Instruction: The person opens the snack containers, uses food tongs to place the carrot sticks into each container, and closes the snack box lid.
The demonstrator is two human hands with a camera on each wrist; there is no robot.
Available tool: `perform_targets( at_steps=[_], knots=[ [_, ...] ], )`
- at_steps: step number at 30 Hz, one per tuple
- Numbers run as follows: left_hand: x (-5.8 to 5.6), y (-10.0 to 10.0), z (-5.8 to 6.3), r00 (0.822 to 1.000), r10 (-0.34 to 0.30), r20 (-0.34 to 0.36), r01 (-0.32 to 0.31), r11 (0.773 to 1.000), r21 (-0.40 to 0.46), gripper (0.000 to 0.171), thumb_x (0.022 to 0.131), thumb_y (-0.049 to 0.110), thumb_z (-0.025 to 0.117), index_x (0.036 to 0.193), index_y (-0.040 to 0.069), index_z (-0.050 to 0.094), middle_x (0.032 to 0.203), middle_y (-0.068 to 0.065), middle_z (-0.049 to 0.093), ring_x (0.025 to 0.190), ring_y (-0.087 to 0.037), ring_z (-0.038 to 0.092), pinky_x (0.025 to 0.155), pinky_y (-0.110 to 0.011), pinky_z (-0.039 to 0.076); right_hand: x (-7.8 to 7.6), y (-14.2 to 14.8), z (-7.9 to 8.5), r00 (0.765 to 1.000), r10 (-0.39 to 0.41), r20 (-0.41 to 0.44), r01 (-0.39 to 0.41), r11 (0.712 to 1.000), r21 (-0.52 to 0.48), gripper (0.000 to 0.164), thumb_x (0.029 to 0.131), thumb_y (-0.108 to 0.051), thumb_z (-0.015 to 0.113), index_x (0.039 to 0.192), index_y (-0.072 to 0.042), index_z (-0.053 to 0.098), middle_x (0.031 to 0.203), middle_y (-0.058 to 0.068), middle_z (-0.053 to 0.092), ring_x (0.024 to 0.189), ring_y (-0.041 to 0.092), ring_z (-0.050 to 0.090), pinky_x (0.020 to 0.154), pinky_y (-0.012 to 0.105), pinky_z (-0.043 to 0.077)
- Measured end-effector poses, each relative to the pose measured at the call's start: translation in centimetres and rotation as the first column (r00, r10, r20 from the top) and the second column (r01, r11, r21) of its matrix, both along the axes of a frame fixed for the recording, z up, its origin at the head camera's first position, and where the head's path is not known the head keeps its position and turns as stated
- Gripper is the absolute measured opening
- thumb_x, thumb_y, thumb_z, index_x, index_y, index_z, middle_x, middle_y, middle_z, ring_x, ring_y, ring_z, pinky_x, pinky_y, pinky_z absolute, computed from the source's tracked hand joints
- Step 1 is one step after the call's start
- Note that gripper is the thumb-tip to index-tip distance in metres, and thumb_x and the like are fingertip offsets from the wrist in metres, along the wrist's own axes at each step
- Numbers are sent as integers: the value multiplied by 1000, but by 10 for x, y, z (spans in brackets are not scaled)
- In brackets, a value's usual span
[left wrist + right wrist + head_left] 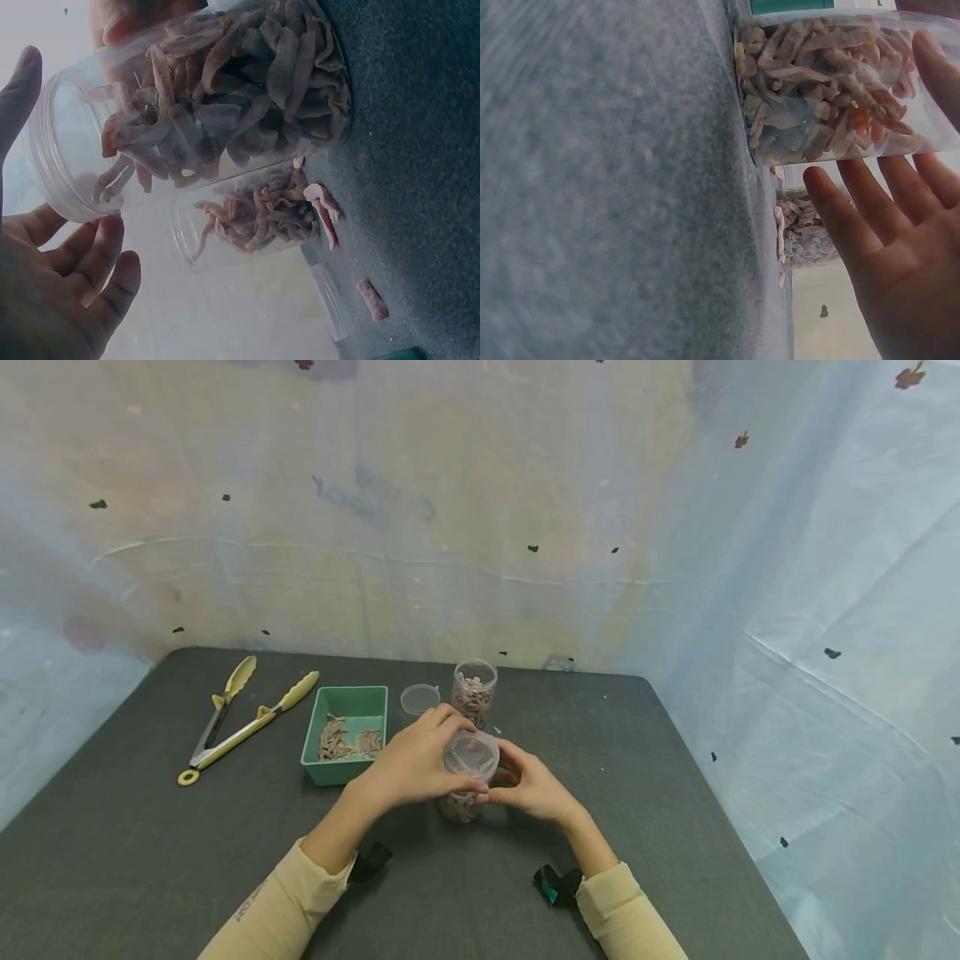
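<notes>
A clear plastic jar (459,810) with brownish dried strips stands upright on the dark table, a clear lid (471,753) over its mouth. My left hand (420,762) grips the lid's edge from the left, thumb in front and fingers behind. From the right, my right hand (534,787) holds the jar near its top, thumb in front. The strips show through the jar wall (225,90) in the left wrist view. In the right wrist view, fingers (885,202) reach along the far side of the jar (817,82).
Just behind stands a second, uncovered jar (474,697) of strips, with a loose clear lid (420,697) beside it. A green tray (341,774) holding some strips sits left, with open yellow tongs (247,735) farther left. Stray pieces (373,300) lie on the table.
</notes>
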State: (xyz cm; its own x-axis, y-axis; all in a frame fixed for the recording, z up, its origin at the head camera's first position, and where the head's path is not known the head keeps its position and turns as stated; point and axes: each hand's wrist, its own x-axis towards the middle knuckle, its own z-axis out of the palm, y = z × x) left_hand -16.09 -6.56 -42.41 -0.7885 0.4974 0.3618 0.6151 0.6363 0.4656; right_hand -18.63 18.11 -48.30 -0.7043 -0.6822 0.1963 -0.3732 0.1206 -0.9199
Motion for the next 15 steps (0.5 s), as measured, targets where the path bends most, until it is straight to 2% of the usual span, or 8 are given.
perform_targets(
  at_steps=[2, 5, 7, 9, 11, 12, 13, 15],
  knots=[
    [-1, -1, -1, 1000, -26, 14, 26, 1000, 14, 69, 79, 52, 89, 132, 15, 65, 127, -3, 57, 109, -20, 55, 85, -41, 54, 0, 0, 0, 1000, 0, -3, 0, 1000, 4, 79, 93, -1, 77, 160, -4, 36, 157, 19, 45, 141, 38, 50, 108, 41, 49],
    [-3, -5, -1, 990, -127, 67, 123, 991, 53, 61, 86, 39, 87, 137, 15, 63, 137, -2, 54, 121, -23, 51, 95, -45, 51, 0, 0, 1, 1000, 4, -9, -4, 1000, 12, 79, 94, -5, 77, 161, -6, 35, 158, 18, 44, 141, 37, 50, 109, 41, 48],
    [-4, -9, 0, 967, -217, 133, 206, 975, 86, 58, 92, 27, 83, 144, 14, 60, 149, -2, 50, 134, -26, 44, 103, -50, 47, 1, 1, 1, 1000, 9, -11, -8, 1000, 17, 79, 95, -8, 77, 162, -6, 34, 159, 17, 44, 141, 36, 50, 109, 42, 48],
    [-5, -12, 2, 931, -300, 209, 280, 952, 121, 58, 97, 17, 77, 151, 13, 53, 160, -3, 41, 146, -28, 35, 111, -54, 41, 1, 1, 1, 1000, 14, -12, -14, 1000, 19, 79, 96, -9, 76, 162, -7, 33, 159, 17, 44, 141, 36, 50, 110, 43, 47],
    [-5, -15, 3, 900, -349, 261, 321, 936, 144, 60, 100, 14, 72, 155, 12, 48, 168, -4, 30, 155, -30, 25, 115, -58, 36, 1, 2, 1, 1000, 19, -9, -19, 1000, 18, 79, 96, -9, 76, 162, -6, 33, 159, 18, 44, 141, 36, 51, 110, 44, 47],
    [-5, -16, 3, 894, -354, 275, 325, 934, 149, 61, 101, 14, 70, 157, 13, 46, 170, -4, 26, 157, -30, 21, 115, -59, 35, 1, 2, 1, 1000, 21, -9, -21, 1000, 17, 79, 96, -9, 76, 162, -6, 33, 159, 18, 44, 141, 36, 51, 110, 44, 47],
    [-5, -16, 4, 896, -348, 277, 318, 936, 149, 62, 101, 16, 70, 158, 14, 45, 171, -4, 24, 157, -30, 20, 116, -60, 34, 1, 2, 1, 1000, 21, -12, -21, 1000, 18, 79, 97, -9, 75, 162, -6, 33, 159, 18, 44, 141, 37, 51, 109, 45, 47],
    [-5, -16, 4, 920, -301, 252, 273, 952, 139, 65, 99, 23, 75, 157, 16, 46, 169, -5, 25, 156, -31, 23, 114, -60, 37, 1, 2, 2, 1000, 20, -13, -20, 1000, 19, 78, 96, -8, 76, 162, -6, 33, 159, 18, 44, 141, 37, 51, 109, 45, 48]
  ],
)
